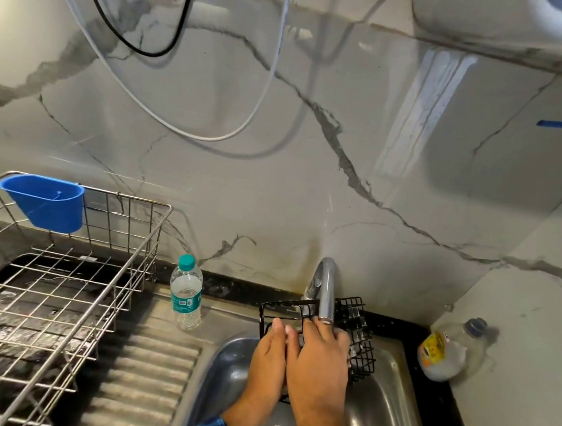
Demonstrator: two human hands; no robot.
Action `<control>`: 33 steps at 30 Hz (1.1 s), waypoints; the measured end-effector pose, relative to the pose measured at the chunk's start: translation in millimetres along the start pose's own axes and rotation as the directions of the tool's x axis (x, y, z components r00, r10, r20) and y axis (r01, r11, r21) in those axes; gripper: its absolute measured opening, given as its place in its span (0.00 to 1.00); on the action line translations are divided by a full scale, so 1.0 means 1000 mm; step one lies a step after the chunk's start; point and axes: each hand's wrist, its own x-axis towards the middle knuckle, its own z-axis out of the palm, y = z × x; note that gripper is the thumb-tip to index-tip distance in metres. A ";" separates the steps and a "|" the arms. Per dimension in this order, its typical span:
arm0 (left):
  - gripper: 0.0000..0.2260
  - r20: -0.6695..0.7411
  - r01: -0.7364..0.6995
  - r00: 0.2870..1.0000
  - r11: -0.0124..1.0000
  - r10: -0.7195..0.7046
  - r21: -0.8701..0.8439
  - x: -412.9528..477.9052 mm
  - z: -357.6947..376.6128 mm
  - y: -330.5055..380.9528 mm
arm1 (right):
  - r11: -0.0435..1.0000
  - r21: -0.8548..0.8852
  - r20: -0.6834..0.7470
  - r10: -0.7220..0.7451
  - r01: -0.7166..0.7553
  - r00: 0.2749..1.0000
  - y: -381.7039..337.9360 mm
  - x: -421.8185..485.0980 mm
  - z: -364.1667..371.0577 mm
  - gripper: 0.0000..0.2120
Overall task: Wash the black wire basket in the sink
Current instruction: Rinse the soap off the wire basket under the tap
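Note:
A black wire basket (357, 336) is held over the steel sink (383, 400), right under the grey tap spout (326, 294). My left hand (268, 363) grips the basket's left side from the front. My right hand (321, 360) lies over its middle, fingers spread across the wires. Both hands hide most of the basket's front. I cannot make out whether water runs from the spout.
A steel wire dish rack (71, 285) with a blue plastic cup (45, 201) stands on the left. A clear water bottle (186, 294) stands by the ribbed drainboard (144, 379). A plastic jar (449, 351) sits on the black counter at right. Cables hang against the marble wall.

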 end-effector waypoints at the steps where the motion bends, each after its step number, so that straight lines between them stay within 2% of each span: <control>1: 0.27 -0.003 -0.006 1.000 1.000 0.006 -0.007 -0.001 -0.002 -0.002 | 1.000 0.022 -0.016 -0.009 0.009 1.000 -0.002 -0.002 0.001 0.20; 4: 0.29 0.021 0.035 0.999 0.999 -0.034 -0.029 -0.004 -0.012 -0.006 | 0.979 0.204 0.071 0.011 -0.026 0.997 -0.006 -0.001 -0.009 0.17; 8: 0.32 0.094 0.109 0.990 0.993 -0.104 -0.050 -0.005 -0.023 -0.006 | 0.943 0.328 0.260 -0.036 -0.054 0.965 -0.007 0.010 -0.024 0.14; 12: 0.30 0.149 0.095 0.985 0.992 -0.082 -0.082 -0.005 -0.022 -0.001 | 0.922 0.385 0.391 -0.135 -0.028 0.911 -0.008 0.015 -0.025 0.14; 16: 0.31 0.148 0.112 0.984 0.990 -0.099 -0.081 -0.002 -0.022 -0.008 | 0.914 0.398 0.476 -0.134 -0.077 0.869 -0.002 0.022 -0.028 0.18; 19: 0.33 0.096 0.097 0.991 0.992 -0.089 -0.079 -0.002 -0.020 -0.011 | 0.948 0.313 0.463 -0.093 -0.064 0.881 -0.003 0.015 -0.031 0.17; 21: 0.34 0.099 0.130 0.988 0.985 -0.120 -0.112 -0.001 -0.022 -0.011 | 0.968 0.250 0.375 -0.081 -0.017 0.923 -0.005 0.009 -0.035 0.20; 23: 0.35 0.088 0.165 0.984 0.977 -0.154 -0.138 0.004 -0.029 -0.010 | 0.952 0.303 0.256 -0.056 -0.026 0.965 0.000 0.005 -0.037 0.17; 26: 0.28 0.025 0.124 0.992 0.986 -0.121 -0.112 0.012 -0.036 -0.005 | 0.933 0.351 0.164 0.025 -0.082 0.986 0.017 0.003 -0.030 0.13; 30: 0.29 0.025 0.126 0.992 0.989 -0.125 -0.079 0.018 -0.039 -0.003 | 0.898 0.411 0.200 0.080 -0.158 0.976 0.026 0.005 -0.021 0.15; 33: 0.30 0.056 0.096 0.994 0.995 -0.094 -0.035 0.012 -0.037 -0.002 | 0.908 0.356 0.293 0.117 -0.222 0.949 0.022 0.011 -0.020 0.16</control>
